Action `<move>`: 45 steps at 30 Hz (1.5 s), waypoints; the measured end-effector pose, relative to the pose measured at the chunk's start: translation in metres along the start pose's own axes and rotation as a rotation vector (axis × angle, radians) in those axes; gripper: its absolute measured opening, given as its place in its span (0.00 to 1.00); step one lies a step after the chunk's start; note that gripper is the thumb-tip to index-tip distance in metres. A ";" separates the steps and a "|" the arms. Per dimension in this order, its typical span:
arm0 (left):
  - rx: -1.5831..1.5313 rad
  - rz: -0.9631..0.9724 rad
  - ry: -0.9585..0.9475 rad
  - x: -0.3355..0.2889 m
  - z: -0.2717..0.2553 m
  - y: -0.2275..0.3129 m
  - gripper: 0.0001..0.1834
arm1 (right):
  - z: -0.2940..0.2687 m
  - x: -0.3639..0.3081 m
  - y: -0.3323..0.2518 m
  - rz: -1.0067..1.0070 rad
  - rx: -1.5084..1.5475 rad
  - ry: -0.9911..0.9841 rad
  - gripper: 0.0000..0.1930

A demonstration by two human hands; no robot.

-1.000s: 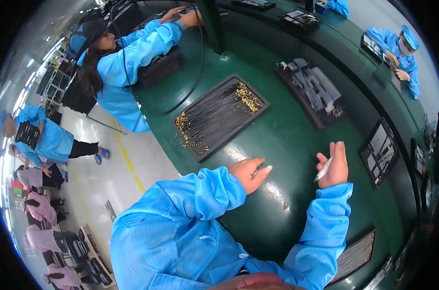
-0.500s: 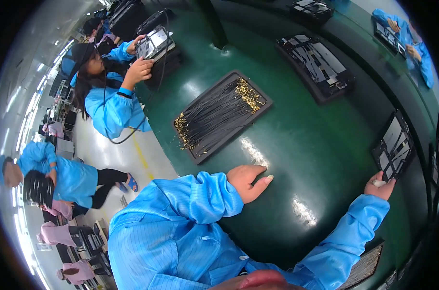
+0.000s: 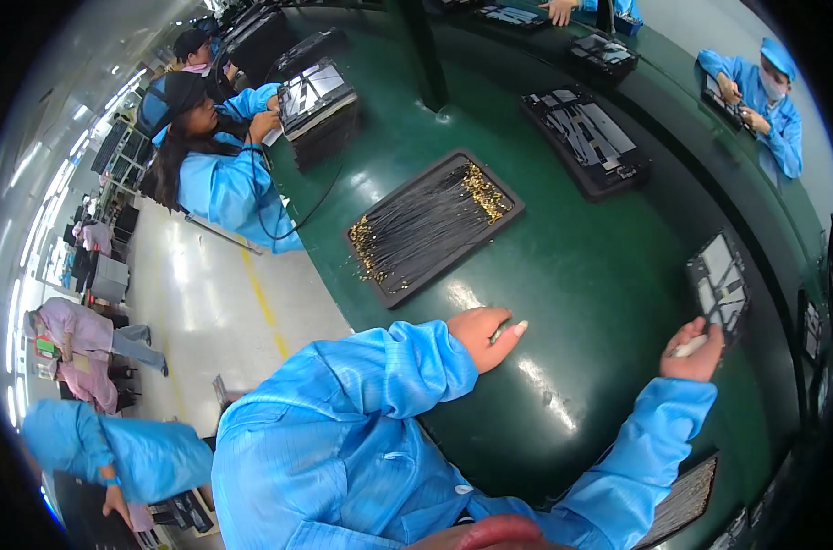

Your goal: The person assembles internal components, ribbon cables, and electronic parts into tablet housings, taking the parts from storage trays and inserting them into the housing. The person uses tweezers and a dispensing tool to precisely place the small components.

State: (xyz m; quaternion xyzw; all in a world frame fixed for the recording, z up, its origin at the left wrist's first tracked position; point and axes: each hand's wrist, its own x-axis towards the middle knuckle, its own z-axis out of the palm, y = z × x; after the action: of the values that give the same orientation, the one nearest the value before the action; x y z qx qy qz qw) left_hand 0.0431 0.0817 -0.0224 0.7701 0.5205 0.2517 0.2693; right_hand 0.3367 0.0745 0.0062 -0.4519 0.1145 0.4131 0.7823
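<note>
My left hand (image 3: 483, 340) rests low over the green table, in front of a dark tray (image 3: 394, 298) of thin black cables with gold-coloured ends (image 3: 486, 194). Its fingers are curled and the thumb sticks out; whatever the curl hides cannot be made out. Far to the right, my right hand (image 3: 695, 356) closes on the near end of a black-framed electronic panel (image 3: 721, 282) with silver-white sections. A small white thing (image 3: 689, 346) shows at the thumb and palm of that hand; its kind is unclear.
A stack of similar panels (image 3: 592, 137) stands at the far right, with a dark post (image 3: 418, 50) behind the cable tray. At the left corner a co-worker (image 3: 219, 174) handles another stack (image 3: 317, 105). Another person (image 3: 769, 101) works across the table.
My right hand and the panel have shifted left in the picture, the panel turning a little. My left hand stays near the cable tray. The co-worker's panel has come down onto the stack.
</note>
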 end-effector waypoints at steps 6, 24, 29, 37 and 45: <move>-0.018 -0.053 -0.008 -0.003 -0.003 0.008 0.19 | -0.022 -0.113 0.048 0.319 -0.026 -0.120 0.11; -1.420 -0.584 -0.748 -0.045 -0.021 0.051 0.16 | -0.053 -0.229 0.109 0.526 -0.222 -0.220 0.17; -1.204 -0.443 -0.696 -0.040 -0.041 0.039 0.17 | -0.082 -0.238 0.123 0.562 -0.706 -0.498 0.19; -0.806 -0.405 -0.910 0.008 -0.056 0.013 0.20 | -0.097 -0.215 0.107 0.821 -1.172 -1.034 0.18; 0.467 0.083 0.245 0.062 -0.074 -0.028 0.13 | -0.100 -0.205 0.108 0.877 -0.914 -0.807 0.19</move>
State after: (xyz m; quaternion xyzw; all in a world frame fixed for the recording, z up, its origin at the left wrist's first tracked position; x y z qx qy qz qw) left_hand -0.0050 0.1599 0.0194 0.7959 0.5611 0.2272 0.0087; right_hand 0.1456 -0.0907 -0.0030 -0.4581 -0.1946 0.8269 0.2619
